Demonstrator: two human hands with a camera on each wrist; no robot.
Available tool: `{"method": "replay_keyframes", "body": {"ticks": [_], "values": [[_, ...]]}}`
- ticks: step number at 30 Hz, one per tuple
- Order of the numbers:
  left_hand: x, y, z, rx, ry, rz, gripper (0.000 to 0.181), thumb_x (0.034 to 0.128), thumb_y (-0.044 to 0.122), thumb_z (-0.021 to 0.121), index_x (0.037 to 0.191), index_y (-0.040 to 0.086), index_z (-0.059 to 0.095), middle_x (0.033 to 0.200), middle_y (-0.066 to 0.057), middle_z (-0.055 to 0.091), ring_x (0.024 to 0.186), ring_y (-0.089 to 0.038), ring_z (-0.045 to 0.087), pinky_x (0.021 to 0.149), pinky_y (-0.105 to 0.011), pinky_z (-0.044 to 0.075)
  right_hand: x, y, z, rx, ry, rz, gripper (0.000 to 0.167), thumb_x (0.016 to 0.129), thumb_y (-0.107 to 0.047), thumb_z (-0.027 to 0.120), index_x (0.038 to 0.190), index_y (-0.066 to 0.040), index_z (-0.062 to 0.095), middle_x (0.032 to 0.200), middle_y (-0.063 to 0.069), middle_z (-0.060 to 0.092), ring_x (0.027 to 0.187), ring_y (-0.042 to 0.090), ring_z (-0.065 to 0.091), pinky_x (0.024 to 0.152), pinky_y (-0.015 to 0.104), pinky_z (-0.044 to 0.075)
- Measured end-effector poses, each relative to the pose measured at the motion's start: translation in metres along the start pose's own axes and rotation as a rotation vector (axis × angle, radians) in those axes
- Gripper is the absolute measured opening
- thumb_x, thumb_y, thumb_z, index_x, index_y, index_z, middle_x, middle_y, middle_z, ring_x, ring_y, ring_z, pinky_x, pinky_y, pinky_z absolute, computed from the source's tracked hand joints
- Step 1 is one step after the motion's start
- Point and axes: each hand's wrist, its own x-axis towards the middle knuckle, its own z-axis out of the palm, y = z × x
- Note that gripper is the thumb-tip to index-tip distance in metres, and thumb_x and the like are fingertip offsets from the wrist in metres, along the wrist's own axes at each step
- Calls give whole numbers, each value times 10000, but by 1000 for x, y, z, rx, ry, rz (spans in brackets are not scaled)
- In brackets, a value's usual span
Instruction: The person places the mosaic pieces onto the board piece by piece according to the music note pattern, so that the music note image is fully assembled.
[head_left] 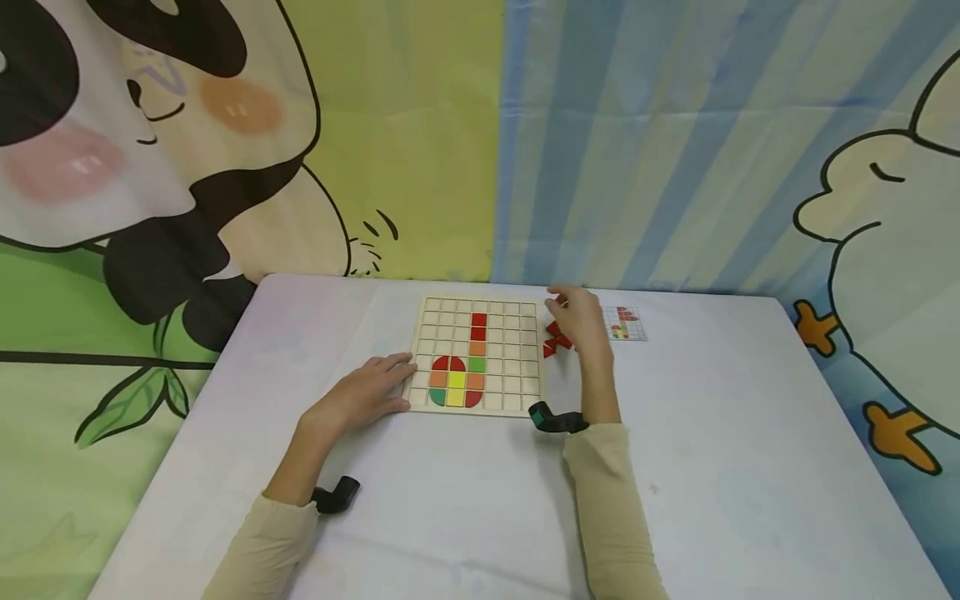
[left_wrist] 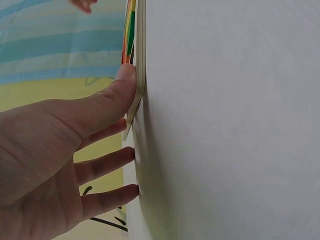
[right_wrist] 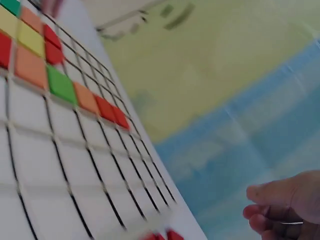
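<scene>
Touching board, left fingers spread, right fingers perhaps loosely curled

Soft, even light leaves faint shadows on the table — the right wrist view is blurred.

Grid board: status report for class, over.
Left hand touching left edge of grid board; right hand raised near loose red pieces. Grid board partly filled with coloured tiles. Nothing seen blocking bare squares.

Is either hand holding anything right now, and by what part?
Nothing appears held: the left hand only touches the board at its left edge, and no piece shows in the right hand.
</scene>
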Motion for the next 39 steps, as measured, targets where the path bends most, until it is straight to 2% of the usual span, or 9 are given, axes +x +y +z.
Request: {"method": "replay_keyframes", "body": {"ticks": [2,5,9,13,21,28,33,35,39], "values": [[-1,-2,0,0,-2,-7,666,894,338,685,1468,116,429,1566,-84,349,1409,-329,367,1098,-525,396,-5,14,-15,-33,24,51,338,985,-169,548,1287,-30,613,1104,202,665,976,335,618,770,422,530],[-4,-6,-2,5,8,-11,655,896,327,685,1464,116,435,1560,-86,358,1399,-333,376,1089,-532,401,-9,31,-28,-79,-5,149,335,986,-170,548,1285,-34,611,1137,200,653,984,333,599,825,430,531],[-5,-9,-4,-2,25,-9,648,892,320,693,1457,117,447,1556,-83,366,1393,-331,382,1083,-532,406,-10,41,-34,-131,-155,254,311,962,-158,587,1250,-48,631,1172,193,633,1006,325,572,888,441,518],[-6,-10,-5,-19,29,-2,651,888,319,698,1455,115,451,1556,-82,368,1394,-331,382,1082,-533,406,-10,43,-35,-162,-296,280,283,931,-135,626,1200,-50,652,1175,190,623,1020,316,563,896,445,511],[-4,-9,-2,-28,16,-10,662,888,339,695,1462,129,442,1564,-68,356,1406,-325,368,1093,-539,393,-12,45,-30,-175,-380,315,350,872,-152,706,1203,-75,621,1245,178,591,1084,325,544,928,474,502],[-2,-9,0,-26,13,9,660,897,342,683,1468,128,431,1568,-72,346,1409,-328,363,1092,-542,391,-12,53,-24,-209,-366,306,345,855,-160,726,1168,-74,608,1152,146,605,1026,295,517,836,394,508],[-1,-7,1,-28,12,6,659,899,338,682,1472,135,426,1569,-70,344,1407,-323,365,1089,-536,398,-14,51,-32,-177,-339,311,324,878,-156,689,1160,-25,596,1152,162,606,999,294,529,850,408,509],[0,-6,2,-30,10,6,662,898,342,683,1472,138,425,1569,-67,345,1408,-321,365,1091,-533,398,-14,48,-36,-157,-309,281,317,883,-150,674,1155,-8,595,1140,166,613,987,292,543,862,411,510],[1,-6,4,-28,8,14,665,894,344,688,1470,136,430,1565,-70,352,1405,-324,369,1092,-534,398,-14,37,-38,-74,-236,153,325,892,-190,667,1148,0,605,1096,170,629,959,285,573,833,389,527]]}}
